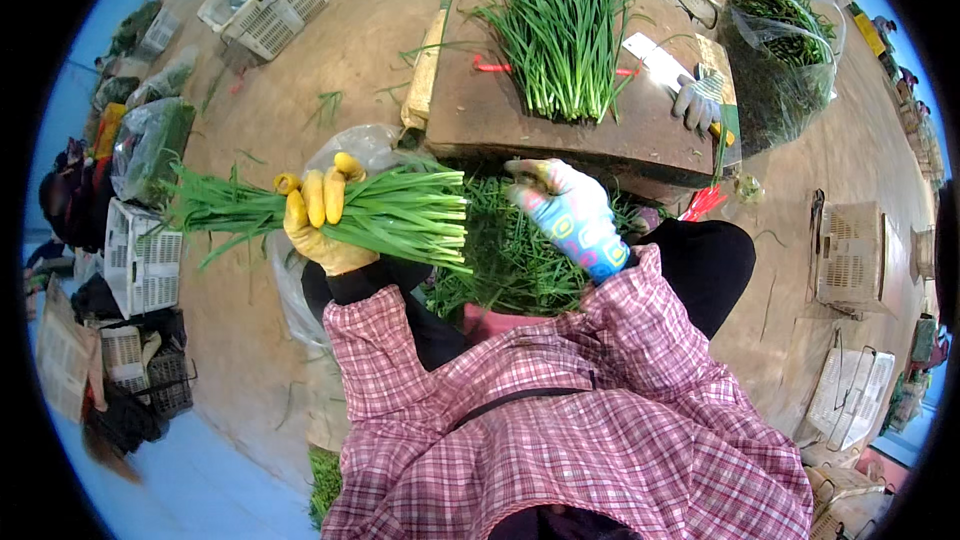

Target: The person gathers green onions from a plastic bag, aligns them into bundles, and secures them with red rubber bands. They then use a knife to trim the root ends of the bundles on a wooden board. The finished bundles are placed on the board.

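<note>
My left hand (pixel 322 217), in a yellow glove, is closed around a bunch of garlic chives (pixel 405 214). The bunch lies sideways, with pale cut ends to the right and leaf tips to the left. My right hand (pixel 570 210), in a patterned pale glove, is half curled just right of those ends; finger and thumb are apart and I see nothing between them. Beneath both hands, loose green leaves (pixel 517 255) fill a container with a pink rim (pixel 499 322). Another pile of chives (pixel 562 45) rests on a low brown board (pixel 465 105), across a red tie (pixel 491 68).
A striped work glove (pixel 699 101) and a white strip (pixel 656 64) are on the board's right side. Beside it stands a clear bag of greens (pixel 780 67). Red ties (pixel 703 202) hang near my right knee. Plastic crates (pixel 274 11) stand about the floor; a person (pixel 71 195) is at far left.
</note>
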Tool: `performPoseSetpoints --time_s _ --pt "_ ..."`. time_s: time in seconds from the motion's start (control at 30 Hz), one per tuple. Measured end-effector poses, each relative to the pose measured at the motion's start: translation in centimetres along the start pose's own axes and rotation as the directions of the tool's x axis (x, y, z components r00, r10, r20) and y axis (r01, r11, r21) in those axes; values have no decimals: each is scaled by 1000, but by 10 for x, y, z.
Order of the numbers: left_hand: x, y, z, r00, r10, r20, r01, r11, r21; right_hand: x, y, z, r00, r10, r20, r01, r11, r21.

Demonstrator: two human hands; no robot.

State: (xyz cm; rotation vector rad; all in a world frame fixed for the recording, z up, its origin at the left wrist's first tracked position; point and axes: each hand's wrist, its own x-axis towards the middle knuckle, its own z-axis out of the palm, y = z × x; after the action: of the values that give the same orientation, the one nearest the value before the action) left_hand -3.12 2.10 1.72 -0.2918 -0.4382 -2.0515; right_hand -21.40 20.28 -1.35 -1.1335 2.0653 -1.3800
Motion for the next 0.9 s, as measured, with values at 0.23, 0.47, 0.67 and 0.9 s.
performPoseSetpoints --time_s 0.23,0.47,0.67,0.9 --pt "-1 0 0 999 -23 -35 21 998 -59 5 -46 -2 848 -518 115 526 790 -316" --pt "6 16 4 999 42 -3 -42 998 -39 -7 29 -44 992 -109 -69 57 849 -526" --pt "1 1 6 998 2 57 -1 1000 -18 6 -37 17 930 144 338 -255 915 312" --pt "-10 -9 6 994 -81 71 72 989 126 9 -30 33 911 303 281 -411 587 698"
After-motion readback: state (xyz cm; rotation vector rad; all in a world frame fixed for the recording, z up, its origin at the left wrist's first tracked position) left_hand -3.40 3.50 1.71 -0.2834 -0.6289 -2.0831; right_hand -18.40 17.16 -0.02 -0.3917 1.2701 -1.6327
